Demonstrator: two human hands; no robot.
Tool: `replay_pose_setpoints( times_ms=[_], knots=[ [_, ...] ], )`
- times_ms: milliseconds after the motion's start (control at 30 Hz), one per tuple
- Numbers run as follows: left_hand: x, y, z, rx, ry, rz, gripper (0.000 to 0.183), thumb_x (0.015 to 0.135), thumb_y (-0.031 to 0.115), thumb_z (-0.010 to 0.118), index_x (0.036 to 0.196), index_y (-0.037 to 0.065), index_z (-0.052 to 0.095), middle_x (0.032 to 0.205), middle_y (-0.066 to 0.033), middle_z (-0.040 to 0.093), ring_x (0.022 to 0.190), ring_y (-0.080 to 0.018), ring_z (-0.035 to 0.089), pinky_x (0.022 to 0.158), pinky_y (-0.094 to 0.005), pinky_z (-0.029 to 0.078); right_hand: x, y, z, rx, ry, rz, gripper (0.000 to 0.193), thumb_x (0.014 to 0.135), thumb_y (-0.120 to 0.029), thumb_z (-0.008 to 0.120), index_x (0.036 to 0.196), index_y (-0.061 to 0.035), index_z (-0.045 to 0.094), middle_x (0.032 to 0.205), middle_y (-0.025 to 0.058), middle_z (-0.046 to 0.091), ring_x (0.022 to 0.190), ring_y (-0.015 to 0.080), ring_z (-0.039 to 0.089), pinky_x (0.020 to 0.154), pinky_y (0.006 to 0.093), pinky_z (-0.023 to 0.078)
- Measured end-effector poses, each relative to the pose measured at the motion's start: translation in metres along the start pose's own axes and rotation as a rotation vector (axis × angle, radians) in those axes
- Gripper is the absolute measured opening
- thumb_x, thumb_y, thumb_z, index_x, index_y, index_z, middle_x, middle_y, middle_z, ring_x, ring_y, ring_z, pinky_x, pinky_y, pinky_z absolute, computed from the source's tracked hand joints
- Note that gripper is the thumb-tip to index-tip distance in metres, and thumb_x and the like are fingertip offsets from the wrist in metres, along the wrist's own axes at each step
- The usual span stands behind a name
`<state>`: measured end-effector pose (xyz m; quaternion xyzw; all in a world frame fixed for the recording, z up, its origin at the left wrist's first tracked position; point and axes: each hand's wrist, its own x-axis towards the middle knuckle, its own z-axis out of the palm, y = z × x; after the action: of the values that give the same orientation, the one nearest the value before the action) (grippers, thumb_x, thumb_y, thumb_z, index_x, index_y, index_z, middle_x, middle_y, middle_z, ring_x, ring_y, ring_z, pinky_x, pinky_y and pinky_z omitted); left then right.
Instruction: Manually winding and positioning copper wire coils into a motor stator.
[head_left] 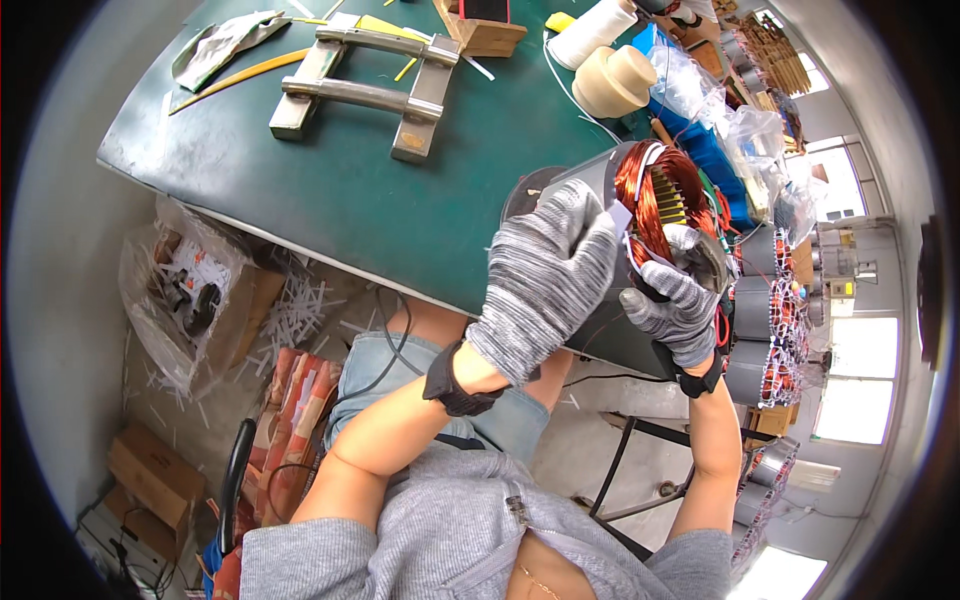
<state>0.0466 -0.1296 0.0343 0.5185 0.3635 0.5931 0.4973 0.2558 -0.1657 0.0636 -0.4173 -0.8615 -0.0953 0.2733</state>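
Left hand (pixel 545 270): your fingers pinch a pale slip (pixel 620 215) beside the copper coil (pixel 638 190).
Right hand (pixel 678 300): by the coil's lower side; grip cannot be told.
Motor (pixel 594 174): at your green table's (pixel 340 200) right end.

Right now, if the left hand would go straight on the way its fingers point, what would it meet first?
The left hand, with a pale tab at its fingertips, would probably meet the copper windings first; from this one view, whether any gap lies between is unclear.

The gloves (pixel 545 275) are streaked grey and white, the wire coil (pixel 640 195) coppery orange, the tabletop (pixel 250 190) dark green.
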Motion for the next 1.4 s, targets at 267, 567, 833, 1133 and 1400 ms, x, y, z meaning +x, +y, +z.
replay_pose_setpoints(
  times_ms=[267,567,833,1133,1400],
  knots=[
    [0.010,0.000,0.009,0.062,-0.131,0.353,0.015,0.090,0.002,0.047,0.102,-0.002,0.056,0.113,-0.0156,0.061,0.101,-0.0251,0.057,0.092,-0.0321,0.041,0.023,-0.014,-0.018,0.048,-0.090,0.039,0.035,0.068,-0.029,0.078,0.099,-0.0183,0.065,0.107,0.0122,0.060,0.094,0.0295,0.059,0.080,0.0402,0.047],
    [0.003,0.013,0.007,-0.283,-0.135,-0.128,0.023,0.096,0.016,0.048,0.111,0.002,0.058,0.097,-0.0039,0.058,0.086,-0.0081,0.049,0.079,-0.0235,0.043,0.110,0.050,-0.020,0.222,-0.276,0.030,0.021,0.080,0.006,0.045,0.096,-0.0012,0.057,0.090,0.0095,0.060,0.090,0.0245,0.060,0.086,0.0330,0.046],
    [0.000,0.006,0.001,-0.165,0.075,-0.132,0.007,0.089,0.006,0.058,0.093,0.001,0.059,0.082,-0.0015,0.057,0.074,-0.0062,0.050,0.071,-0.0203,0.044,0.100,0.056,-0.007,0.275,-0.273,0.133,0.015,0.079,-0.003,0.052,0.092,-0.0071,0.059,0.088,0.0096,0.062,0.088,0.0291,0.059,0.083,0.0370,0.046],
    [0.007,0.002,0.004,-0.141,0.105,-0.084,0.006,0.085,0.005,0.063,0.087,0.001,0.060,0.077,-0.0039,0.059,0.067,-0.0062,0.054,0.063,-0.0220,0.046,0.101,0.055,0.002,0.178,-0.219,0.006,0.025,0.074,-0.002,0.054,0.098,-0.0059,0.059,0.094,0.0115,0.061,0.090,0.0318,0.058,0.086,0.0392,0.046],
    [0.007,0.003,0.007,-0.212,0.140,-0.113,0.006,0.085,0.006,0.064,0.087,0.002,0.061,0.079,0.0002,0.059,0.070,-0.0036,0.053,0.066,-0.0199,0.046,0.094,0.054,0.006,0.112,-0.153,-0.054,0.031,0.074,0.002,0.061,0.104,-0.0056,0.059,0.099,0.0129,0.063,0.096,0.0328,0.059,0.089,0.0399,0.046]
  ],
)
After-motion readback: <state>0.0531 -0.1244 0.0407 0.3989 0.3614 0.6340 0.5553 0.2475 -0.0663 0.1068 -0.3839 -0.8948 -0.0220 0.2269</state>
